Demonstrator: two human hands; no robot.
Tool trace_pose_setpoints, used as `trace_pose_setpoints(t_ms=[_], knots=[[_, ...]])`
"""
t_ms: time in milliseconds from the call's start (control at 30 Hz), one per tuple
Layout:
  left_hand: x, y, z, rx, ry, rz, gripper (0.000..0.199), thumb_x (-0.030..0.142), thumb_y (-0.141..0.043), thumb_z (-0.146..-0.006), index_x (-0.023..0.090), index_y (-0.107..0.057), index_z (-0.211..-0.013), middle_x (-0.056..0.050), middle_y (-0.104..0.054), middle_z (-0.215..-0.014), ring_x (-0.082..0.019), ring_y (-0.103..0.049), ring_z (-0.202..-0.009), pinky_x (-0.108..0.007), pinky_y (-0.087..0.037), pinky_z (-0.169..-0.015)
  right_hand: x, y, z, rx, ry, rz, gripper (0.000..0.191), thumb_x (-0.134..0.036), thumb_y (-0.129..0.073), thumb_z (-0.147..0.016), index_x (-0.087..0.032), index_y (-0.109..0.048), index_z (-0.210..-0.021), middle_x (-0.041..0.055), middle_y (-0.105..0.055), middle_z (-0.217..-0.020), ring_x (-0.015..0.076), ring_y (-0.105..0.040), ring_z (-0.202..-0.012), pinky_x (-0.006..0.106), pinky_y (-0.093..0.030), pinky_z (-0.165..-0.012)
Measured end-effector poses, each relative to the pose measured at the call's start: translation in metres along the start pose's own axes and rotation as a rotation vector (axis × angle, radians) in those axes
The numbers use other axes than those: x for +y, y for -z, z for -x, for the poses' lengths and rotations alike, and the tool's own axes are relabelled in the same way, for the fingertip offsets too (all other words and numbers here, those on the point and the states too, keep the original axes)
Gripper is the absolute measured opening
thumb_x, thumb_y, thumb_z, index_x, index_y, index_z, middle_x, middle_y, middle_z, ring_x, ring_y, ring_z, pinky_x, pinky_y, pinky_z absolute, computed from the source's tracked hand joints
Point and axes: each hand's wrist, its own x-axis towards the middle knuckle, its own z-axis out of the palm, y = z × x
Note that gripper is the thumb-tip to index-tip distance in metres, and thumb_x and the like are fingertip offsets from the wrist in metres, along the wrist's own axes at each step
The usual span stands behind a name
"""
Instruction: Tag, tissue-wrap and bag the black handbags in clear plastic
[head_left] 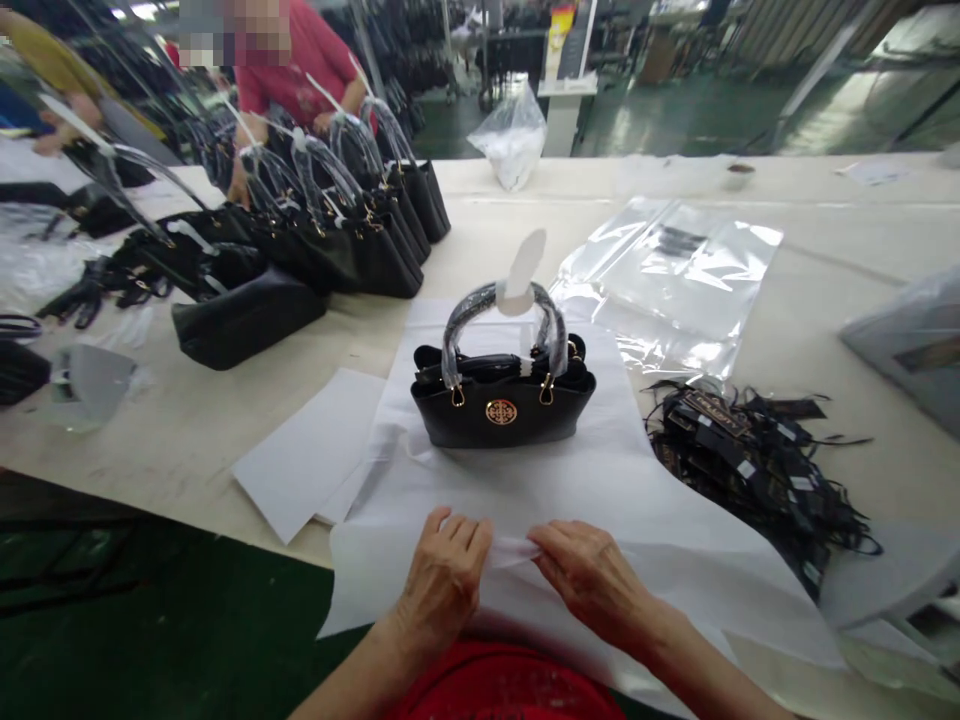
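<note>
A wide sheet of white paper point(585, 490) lies over the table edge in front of me. My left hand point(448, 560) has its fingers curled onto the paper near its front edge. Close beside it on the right, my right hand point(581, 562) pinches a fold of the same sheet between thumb and fingers. Beyond both hands a black handbag point(517, 420) stands upright on the paper, apart from them. It has a round gold emblem, and clear film wraps its raised handles. A white paper tag point(527, 262) sticks up from those handles.
Several black handbags point(352, 255) stand at the back left, near a person in a red shirt point(311, 60). Clear plastic bags point(675, 270) lie at the back right. A heap of black hang tags point(750, 460) is on the right. White sheets point(307, 450) rest at the left.
</note>
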Motion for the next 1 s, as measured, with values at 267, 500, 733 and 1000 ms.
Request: trace_pose_setpoints(t_ms=[267, 500, 733, 1000], knots=[[-0.065, 0.080, -0.098, 0.219, 0.032, -0.257, 0.025, 0.005, -0.037, -0.082, 0.015, -0.059, -0.083, -0.006, -0.061, -0.071, -0.020, -0.054, -0.065, -0.036, -0.039, -0.070, 0.007, 0.085, -0.098, 0.377, 0.148, 0.237, 0.029, -0.029, -0.036, -0.095, -0.018, -0.060, -0.085, 0.0012, -0.057, -0.064, 0.0119, -0.050, -0.058, 0.025, -0.033, -0.060], [-0.038, 0.047, -0.114, 0.521, -0.206, -0.203, 0.037, 0.006, -0.039, -0.085, 0.011, -0.048, -0.121, -0.009, -0.063, -0.089, -0.020, -0.057, -0.086, -0.031, -0.045, -0.078, 0.024, 0.098, -0.149, 0.563, 0.127, 0.469, 0.029, -0.029, -0.042, -0.093, -0.017, -0.061, -0.075, 0.0015, -0.057, -0.061, 0.0124, -0.050, -0.058, 0.027, -0.030, -0.062], [-0.058, -0.026, -0.151, 0.381, -0.088, -0.290, 0.054, 0.024, -0.051, -0.084, -0.002, -0.036, -0.129, -0.023, -0.046, -0.132, -0.037, -0.028, -0.133, -0.050, -0.031, -0.106, 0.018, 0.106, -0.155, 0.699, 0.263, 0.501, 0.006, -0.019, -0.054, -0.084, -0.017, -0.060, -0.084, 0.0025, -0.060, -0.070, 0.0140, -0.054, -0.068, 0.028, -0.037, -0.071], [-0.074, -0.013, -0.188, 0.013, 0.040, -0.153, 0.078, 0.041, -0.068, -0.070, -0.003, -0.039, -0.128, -0.029, -0.041, -0.134, -0.039, -0.034, -0.129, -0.051, -0.027, -0.106, 0.031, 0.122, -0.202, 0.499, -0.140, -0.289, 0.021, -0.035, -0.059, -0.073, -0.016, -0.057, -0.081, 0.0006, -0.055, -0.070, 0.0138, -0.049, -0.065, 0.026, -0.041, -0.060]])
